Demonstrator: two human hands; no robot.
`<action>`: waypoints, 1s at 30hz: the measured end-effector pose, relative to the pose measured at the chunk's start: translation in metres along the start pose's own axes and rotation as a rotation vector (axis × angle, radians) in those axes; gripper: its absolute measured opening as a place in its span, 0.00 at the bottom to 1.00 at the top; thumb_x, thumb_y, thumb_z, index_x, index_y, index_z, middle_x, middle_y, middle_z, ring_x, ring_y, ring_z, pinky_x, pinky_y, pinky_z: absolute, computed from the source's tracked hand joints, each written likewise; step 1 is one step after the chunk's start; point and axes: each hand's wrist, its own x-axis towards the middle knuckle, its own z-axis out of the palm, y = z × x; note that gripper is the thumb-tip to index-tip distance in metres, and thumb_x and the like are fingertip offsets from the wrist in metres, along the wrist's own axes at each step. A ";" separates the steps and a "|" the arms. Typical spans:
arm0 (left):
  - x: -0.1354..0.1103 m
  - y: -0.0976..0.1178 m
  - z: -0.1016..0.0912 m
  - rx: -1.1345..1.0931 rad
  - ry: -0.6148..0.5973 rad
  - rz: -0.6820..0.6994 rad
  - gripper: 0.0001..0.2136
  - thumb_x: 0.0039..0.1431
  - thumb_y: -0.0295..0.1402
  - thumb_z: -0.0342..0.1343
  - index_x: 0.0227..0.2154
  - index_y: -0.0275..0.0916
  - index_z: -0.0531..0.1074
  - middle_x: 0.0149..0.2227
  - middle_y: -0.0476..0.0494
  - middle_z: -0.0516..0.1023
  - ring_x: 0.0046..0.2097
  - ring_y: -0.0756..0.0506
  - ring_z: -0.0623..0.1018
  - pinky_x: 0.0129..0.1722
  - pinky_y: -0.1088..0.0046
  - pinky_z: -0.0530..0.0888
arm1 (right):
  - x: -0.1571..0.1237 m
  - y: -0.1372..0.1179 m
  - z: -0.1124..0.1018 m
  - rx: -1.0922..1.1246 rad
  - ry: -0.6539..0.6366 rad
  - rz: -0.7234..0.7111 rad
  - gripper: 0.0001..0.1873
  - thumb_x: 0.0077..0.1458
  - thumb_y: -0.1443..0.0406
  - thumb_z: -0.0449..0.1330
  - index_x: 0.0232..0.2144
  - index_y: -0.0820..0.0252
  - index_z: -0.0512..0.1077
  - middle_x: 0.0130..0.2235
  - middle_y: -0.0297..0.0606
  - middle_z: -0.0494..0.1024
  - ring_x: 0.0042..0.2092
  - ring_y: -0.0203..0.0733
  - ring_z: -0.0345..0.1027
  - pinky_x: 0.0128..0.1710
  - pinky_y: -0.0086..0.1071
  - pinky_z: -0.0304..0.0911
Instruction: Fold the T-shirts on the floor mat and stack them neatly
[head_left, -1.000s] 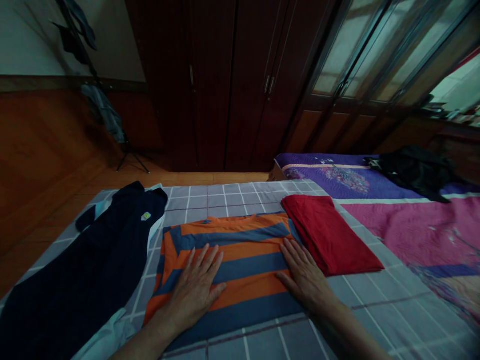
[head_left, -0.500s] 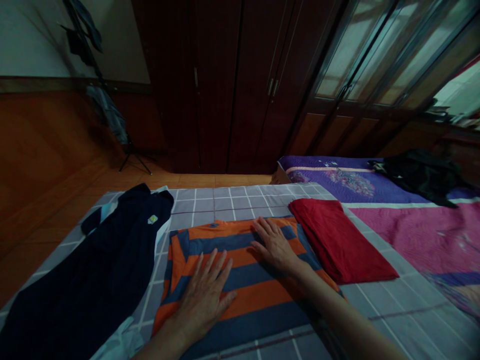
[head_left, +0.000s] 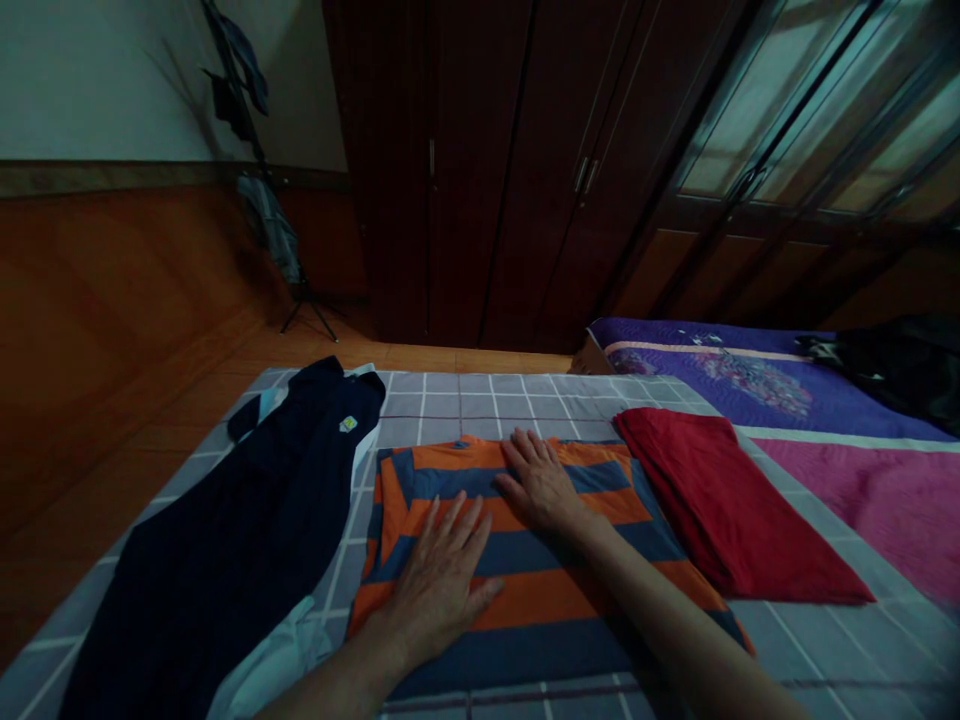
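A folded orange and blue striped shirt (head_left: 600,600) lies on the grey checked sheet (head_left: 465,400) in front of me. My left hand (head_left: 442,580) rests flat on its near left part, fingers spread. My right hand (head_left: 541,482) lies flat on the far middle of the shirt, fingers stretched forward. Neither hand holds anything. A folded red garment (head_left: 727,510) sits just right of the striped shirt.
A dark navy garment (head_left: 247,540) with white cloth under it sprawls to the left. A purple and pink quilt (head_left: 825,430) and a black bundle (head_left: 907,370) lie to the right. Dark wardrobe doors (head_left: 487,170) stand beyond the bed. A stand with hanging clothes (head_left: 262,200) is by the wall.
My right hand moved from the shirt's right edge up to its far middle. The left hand stayed flat. My view shifted left.
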 end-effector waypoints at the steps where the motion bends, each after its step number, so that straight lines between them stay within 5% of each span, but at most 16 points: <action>1: 0.000 0.000 -0.001 -0.010 -0.012 -0.006 0.31 0.62 0.47 0.47 0.64 0.38 0.51 0.66 0.39 0.50 0.67 0.36 0.49 0.63 0.48 0.51 | 0.002 -0.003 0.000 0.008 0.012 -0.019 0.28 0.62 0.56 0.51 0.60 0.64 0.59 0.65 0.53 0.52 0.65 0.58 0.42 0.60 0.55 0.45; 7: -0.001 0.004 0.000 -0.051 -0.045 -0.066 0.30 0.62 0.48 0.47 0.63 0.39 0.53 0.64 0.37 0.58 0.65 0.35 0.56 0.62 0.48 0.55 | 0.012 -0.038 0.000 0.161 -0.109 -0.318 0.26 0.65 0.56 0.45 0.60 0.61 0.59 0.63 0.45 0.58 0.65 0.48 0.46 0.63 0.47 0.42; 12: -0.002 0.003 0.000 -0.040 -0.017 -0.047 0.31 0.63 0.49 0.45 0.64 0.39 0.50 0.66 0.37 0.52 0.66 0.34 0.51 0.62 0.48 0.54 | 0.035 -0.044 0.001 0.202 -0.035 -0.275 0.22 0.63 0.58 0.48 0.56 0.59 0.65 0.60 0.43 0.64 0.61 0.47 0.54 0.62 0.45 0.46; 17: -0.002 0.003 -0.004 -0.051 -0.035 -0.011 0.30 0.64 0.48 0.44 0.64 0.38 0.51 0.66 0.38 0.50 0.67 0.36 0.48 0.63 0.47 0.52 | 0.073 -0.024 0.012 0.211 0.080 -0.034 0.18 0.62 0.64 0.49 0.51 0.61 0.69 0.55 0.48 0.68 0.55 0.48 0.61 0.55 0.42 0.57; 21: 0.000 0.001 -0.012 -0.053 0.046 -0.035 0.27 0.63 0.44 0.47 0.62 0.37 0.55 0.65 0.38 0.54 0.66 0.38 0.53 0.62 0.51 0.56 | 0.096 -0.010 0.022 0.249 0.055 -0.050 0.12 0.56 0.67 0.55 0.41 0.59 0.76 0.50 0.45 0.73 0.53 0.48 0.63 0.52 0.40 0.59; 26: 0.008 -0.024 -0.019 0.073 0.255 -0.170 0.22 0.65 0.37 0.45 0.59 0.34 0.60 0.62 0.36 0.61 0.64 0.38 0.57 0.62 0.49 0.56 | 0.095 -0.003 0.026 0.340 0.062 -0.092 0.07 0.53 0.66 0.60 0.35 0.59 0.77 0.50 0.44 0.73 0.54 0.45 0.63 0.52 0.37 0.58; 30: 0.010 -0.043 -0.007 0.163 0.249 -0.267 0.27 0.62 0.40 0.49 0.60 0.32 0.58 0.64 0.32 0.56 0.65 0.32 0.53 0.61 0.45 0.55 | 0.090 -0.002 0.029 0.381 0.107 -0.078 0.07 0.52 0.66 0.60 0.35 0.60 0.76 0.52 0.45 0.72 0.54 0.46 0.62 0.53 0.38 0.58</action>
